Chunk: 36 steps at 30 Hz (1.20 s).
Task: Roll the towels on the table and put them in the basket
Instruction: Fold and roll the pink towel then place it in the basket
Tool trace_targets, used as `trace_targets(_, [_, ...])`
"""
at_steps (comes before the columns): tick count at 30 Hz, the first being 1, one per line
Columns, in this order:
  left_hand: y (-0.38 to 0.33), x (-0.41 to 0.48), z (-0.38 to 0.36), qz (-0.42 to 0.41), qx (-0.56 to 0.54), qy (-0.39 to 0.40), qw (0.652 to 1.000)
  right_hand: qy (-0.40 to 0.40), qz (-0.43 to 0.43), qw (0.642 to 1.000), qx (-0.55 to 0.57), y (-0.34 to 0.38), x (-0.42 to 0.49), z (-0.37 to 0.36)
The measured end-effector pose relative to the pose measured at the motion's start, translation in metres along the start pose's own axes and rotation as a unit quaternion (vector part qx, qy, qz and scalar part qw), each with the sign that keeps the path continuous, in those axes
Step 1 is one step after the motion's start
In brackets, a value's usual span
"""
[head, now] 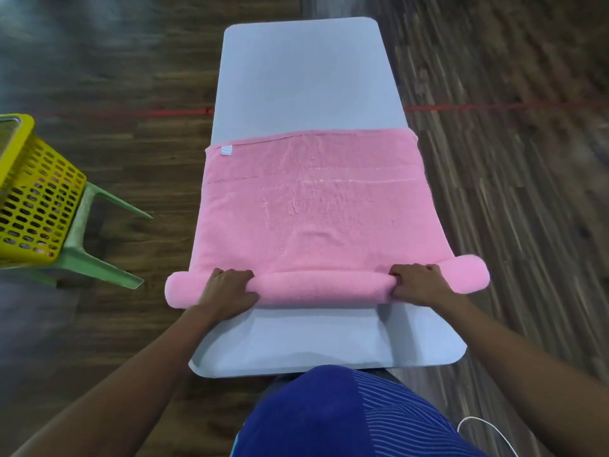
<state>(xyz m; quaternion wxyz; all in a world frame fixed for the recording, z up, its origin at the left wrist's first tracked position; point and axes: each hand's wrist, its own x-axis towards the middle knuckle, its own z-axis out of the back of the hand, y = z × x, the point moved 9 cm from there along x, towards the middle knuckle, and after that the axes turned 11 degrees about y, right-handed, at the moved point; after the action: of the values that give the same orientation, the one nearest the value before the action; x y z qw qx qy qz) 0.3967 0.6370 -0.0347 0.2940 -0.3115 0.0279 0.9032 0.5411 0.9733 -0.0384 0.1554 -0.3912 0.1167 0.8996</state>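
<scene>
1. Far left of frame: yellow basket point(36, 192) w/ mesh sides, sits on green stool point(95, 258), off the tabletop and well apart from the towel.
2. Centre-left: left grip point(229, 286), fingers curled over the rolled edge of the pink towel, clamped on it near the roll's left end.
3. Mid-frame: pink towel point(316, 209) on grey tabletop point(303, 77). Near edge is rolled into a tube across the tabletop, both ends overhang the sides. Rest lies flat toward top of frame, white tag point(226, 150) at its upper-left corner.
4. Centre-right: right grip point(417, 282), curled over the roll, clamped near its right end.
5. Lower right: white cable point(474, 423) over wood floor point(527, 225).
</scene>
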Motion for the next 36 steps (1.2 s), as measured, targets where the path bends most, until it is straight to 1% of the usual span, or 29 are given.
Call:
trace_targets(1, [0.004,0.001,-0.002,-0.001,-0.034,0.033,0.999,0.052,-0.012,0.998,0.015,-0.001,0.000,-0.001])
trace_targets(2, [0.009,0.003,-0.001,-0.003,-0.071,0.051,0.996,0.081,-0.024,0.996,0.032,-0.003,0.001,0.000])
trace_targets(3, [0.014,0.004,0.001,-0.003,-0.101,0.047,0.994,0.076,-0.031,0.996,0.044,-0.006,0.003,0.003])
trace_targets(4, [0.018,0.005,0.004,0.001,-0.118,0.023,0.993,0.040,-0.036,0.997,0.049,-0.009,0.004,0.007])
trace_targets(5, [0.021,0.005,0.009,0.004,-0.123,-0.026,0.992,-0.028,-0.037,0.997,0.056,-0.012,0.005,0.013])
trace_targets(7, [0.018,-0.002,0.018,-0.003,-0.108,-0.139,0.984,-0.199,-0.028,0.977,0.078,-0.014,-0.004,0.028])
trace_targets(8, [0.013,-0.005,0.017,-0.017,-0.097,-0.168,0.981,-0.258,-0.010,0.962,0.086,-0.012,-0.012,0.032])
trace_targets(9, [0.009,-0.005,0.012,-0.030,-0.078,-0.164,0.983,-0.279,0.013,0.956,0.092,-0.009,-0.015,0.031])
trace_targets(10, [0.005,-0.005,0.003,-0.041,-0.051,-0.138,0.988,-0.263,0.037,0.961,0.082,-0.005,-0.015,0.025])
trace_targets(11, [0.003,-0.004,-0.008,-0.040,-0.023,-0.104,0.993,-0.227,0.057,0.971,0.055,0.000,-0.013,0.015])
trace_targets(13, [0.006,-0.005,-0.022,-0.026,0.005,-0.061,0.998,-0.172,0.069,0.983,-0.009,0.003,-0.009,-0.006])
trace_targets(16, [0.001,-0.012,-0.011,-0.027,-0.001,-0.108,0.994,-0.177,0.064,0.982,-0.028,-0.001,-0.012,-0.011])
trace_targets(17, [-0.002,-0.013,-0.005,-0.032,0.002,-0.106,0.994,-0.166,0.059,0.984,-0.026,-0.001,-0.012,-0.007])
trace_targets(18, [-0.005,-0.014,-0.004,-0.036,0.009,-0.085,0.996,-0.135,0.056,0.989,-0.021,0.000,-0.012,-0.004])
trace_targets(20, [-0.002,-0.015,-0.005,-0.037,-0.009,-0.037,0.999,-0.025,0.050,0.998,0.034,-0.001,-0.006,-0.002])
trace_targets(21, [0.003,-0.016,-0.006,-0.035,-0.025,-0.030,0.999,0.022,0.039,0.997,0.062,-0.003,-0.004,-0.001])
trace_targets(22, [0.006,-0.017,-0.005,-0.036,-0.031,-0.048,0.998,0.036,0.030,0.996,0.075,-0.006,-0.002,0.000])
trace_targets(23, [0.008,-0.020,-0.002,-0.040,-0.028,-0.088,0.995,0.011,0.022,0.997,0.077,-0.010,-0.001,0.005])
trace_targets(24, [0.010,-0.023,0.001,-0.043,-0.028,-0.139,0.989,-0.050,0.015,0.996,0.077,-0.016,-0.001,0.013])
trace_targets(25, [0.009,-0.027,0.005,-0.046,-0.033,-0.188,0.981,-0.132,0.009,0.988,0.079,-0.020,-0.005,0.022])
trace_targets(26, [0.007,-0.032,0.010,-0.052,-0.040,-0.224,0.972,-0.205,0.010,0.975,0.081,-0.019,-0.011,0.029])
trace_targets(27, [0.003,-0.034,0.010,-0.062,-0.037,-0.236,0.969,-0.251,0.021,0.964,0.084,-0.017,-0.016,0.032])
trace_targets(28, [-0.001,-0.035,0.007,-0.074,-0.024,-0.229,0.970,-0.257,0.041,0.963,0.076,-0.013,-0.018,0.030])
trace_targets(29, [-0.003,-0.033,0.001,-0.080,-0.005,-0.204,0.976,-0.222,0.060,0.972,0.052,-0.008,-0.015,0.020])
trace_targets(30, [-0.002,-0.029,-0.007,-0.076,0.014,-0.171,0.982,-0.168,0.072,0.983,0.020,-0.004,-0.011,0.006])
trace_targets(31, [0.002,-0.026,-0.013,-0.061,0.027,-0.137,0.988,-0.116,0.077,0.990,-0.010,-0.003,-0.008,-0.010])
trace_targets(32, [0.005,-0.024,-0.018,-0.047,0.028,-0.116,0.992,-0.088,0.079,0.993,-0.027,-0.003,-0.008,-0.022])
trace_targets(35, [0.005,-0.024,-0.011,-0.044,0.018,-0.111,0.993,-0.104,0.078,0.991,-0.033,-0.004,-0.010,-0.021])
trace_targets(36, [0.003,-0.024,-0.007,-0.046,0.016,-0.100,0.994,-0.094,0.076,0.992,-0.024,-0.004,-0.010,-0.017])
